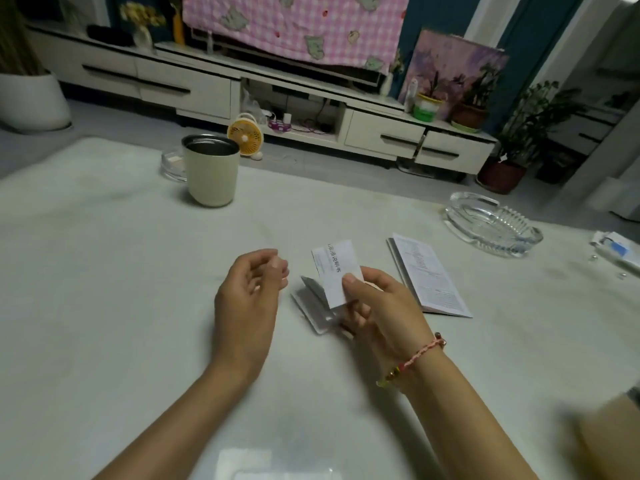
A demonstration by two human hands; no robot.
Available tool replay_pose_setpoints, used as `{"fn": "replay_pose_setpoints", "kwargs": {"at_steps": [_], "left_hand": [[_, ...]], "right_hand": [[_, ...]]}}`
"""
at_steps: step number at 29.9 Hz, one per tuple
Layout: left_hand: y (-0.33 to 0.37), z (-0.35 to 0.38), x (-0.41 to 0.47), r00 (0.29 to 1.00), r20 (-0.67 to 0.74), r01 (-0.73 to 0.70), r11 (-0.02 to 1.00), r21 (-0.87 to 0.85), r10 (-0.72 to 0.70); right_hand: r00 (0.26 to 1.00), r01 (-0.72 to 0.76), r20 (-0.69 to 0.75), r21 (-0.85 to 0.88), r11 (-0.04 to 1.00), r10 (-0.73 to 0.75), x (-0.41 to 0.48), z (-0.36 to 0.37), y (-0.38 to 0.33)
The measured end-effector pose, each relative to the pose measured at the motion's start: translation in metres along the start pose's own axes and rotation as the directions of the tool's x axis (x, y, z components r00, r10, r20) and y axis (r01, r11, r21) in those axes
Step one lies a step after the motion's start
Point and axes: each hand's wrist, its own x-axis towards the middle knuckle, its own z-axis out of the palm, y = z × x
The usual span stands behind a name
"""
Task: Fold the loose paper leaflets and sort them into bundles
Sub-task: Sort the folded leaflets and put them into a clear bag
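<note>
Forearms enter from the lower edge, the right one wearing a beaded bracelet (420, 355) at the wrist. The right hand (377, 306) pinches a small leaflet (334, 271), thumb on the printed top panel and fingers beneath. Further panels fan out loosely below and toward the left hand (247, 292), so the folding of this piece appears incomplete. The left hand hovers just beside that fanned edge, palm turned inward and fingers loosely curled. It holds nothing and is clear of the paper.

Just outboard of the right hand, a second leaflet (427, 275) lies flat on the white table (104, 271). It is folded into a long narrow strip, printed face up, and appears finished and set aside. Beyond it, farther from the right hand, stands a glass ashtray (491, 223). Well beyond the left hand stands a cream cup (210, 174). Far outboard of the right hand, a blue-and-white packet (616, 249) is partly cut off; whether it holds more leaflets cannot be told.

Progress, as judged: one leaflet is folded and laid down, and one is in hand partway through. No bundle of several pieces is visible; the single strip is the only start of one. Remaining: close the fanned panels, press the creases, and place the piece with or apart from the strip. Any other sheets would follow, though none show.
</note>
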Motion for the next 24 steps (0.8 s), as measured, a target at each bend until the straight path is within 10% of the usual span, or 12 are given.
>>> {"fn": "replay_pose_setpoints", "kwargs": {"at_steps": [4,7,11,16,20,24], "left_hand": [[-0.001,0.006,-0.009,0.991,0.135,0.022,1.0,0.008,-0.023],[-0.003,0.001,-0.002,0.998,-0.025,0.061,0.998,0.01,-0.061],[-0.005,-0.001,0.001,0.98,-0.165,0.118,0.993,0.029,-0.111],[-0.003,0.006,-0.006,0.993,-0.077,0.09,0.996,0.006,-0.089],[-0.004,0.011,-0.015,0.992,0.04,0.12,0.992,-0.035,-0.118],[-0.003,0.016,-0.02,0.99,0.09,0.117,0.992,-0.055,-0.111]], "right_hand": [[0.967,0.254,0.072,-0.238,0.938,-0.243,-0.01,0.017,0.002],[0.93,0.346,0.051,-0.457,0.819,-0.365,-0.003,0.013,0.008],[0.981,0.1,0.035,-0.935,0.34,-0.193,-0.001,0.005,0.023],[0.937,0.218,0.082,-0.896,0.386,-0.338,0.001,0.009,0.023],[0.942,0.322,0.089,-0.509,0.798,-0.323,-0.003,0.015,0.028],[0.914,0.403,0.139,-0.4,0.823,-0.381,-0.012,0.021,0.033]]}}
